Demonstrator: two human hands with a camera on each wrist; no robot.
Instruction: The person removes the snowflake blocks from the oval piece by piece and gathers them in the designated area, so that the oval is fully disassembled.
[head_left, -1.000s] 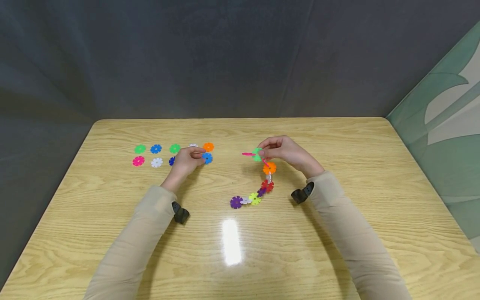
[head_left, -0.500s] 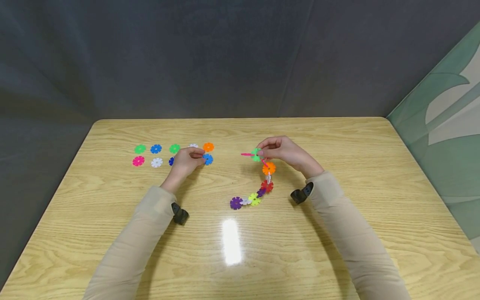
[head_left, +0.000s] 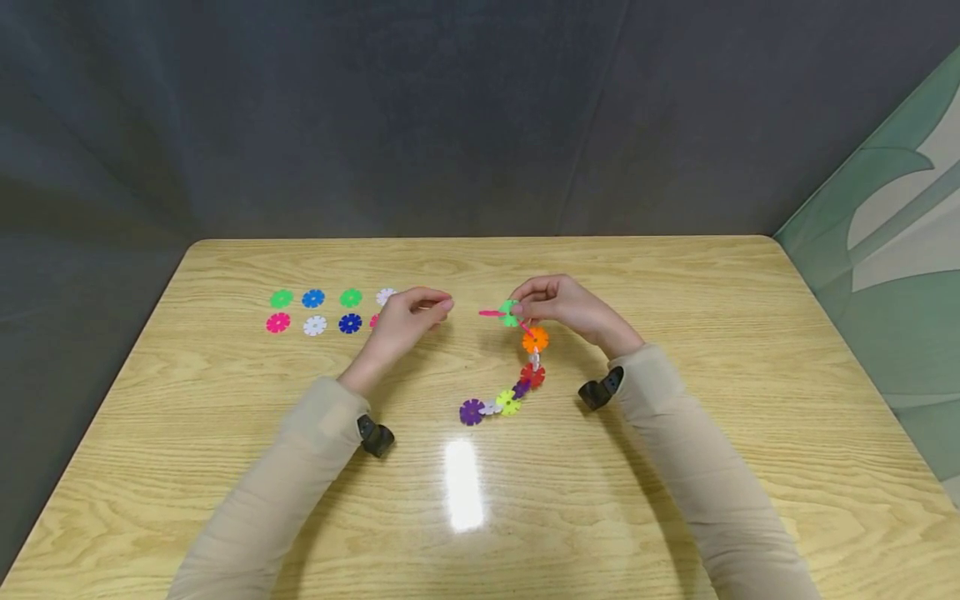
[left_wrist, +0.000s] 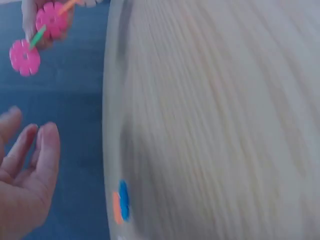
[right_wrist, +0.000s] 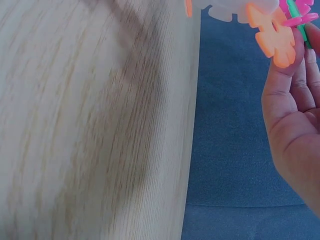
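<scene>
My right hand (head_left: 566, 308) pinches a green notched disc (head_left: 509, 313) in a chain of interlocking discs. A pink disc (head_left: 492, 313) sticks out to its left, edge-on in the head view. Below hang an orange disc (head_left: 536, 340), a white one, a red disc (head_left: 532, 376) and others, down to a purple disc (head_left: 472, 412). My left hand (head_left: 408, 325) hovers left of the chain, its fingers apart around nothing in the left wrist view. Beneath that hand, a blue disc (left_wrist: 124, 200) and an orange disc (left_wrist: 117, 207) lie on the table; the head view hides both.
Loose discs lie in two rows at the left, among them a green disc (head_left: 281, 298), a pink disc (head_left: 278, 322), a white disc (head_left: 315, 325) and a dark blue disc (head_left: 350, 323). A dark curtain (head_left: 480, 117) stands behind the wooden table (head_left: 675, 500).
My left hand has moved right from beside the blue disc, uncovering the dark blue disc and part of a pink one. The chain in my right hand has shifted slightly left and nearer.
</scene>
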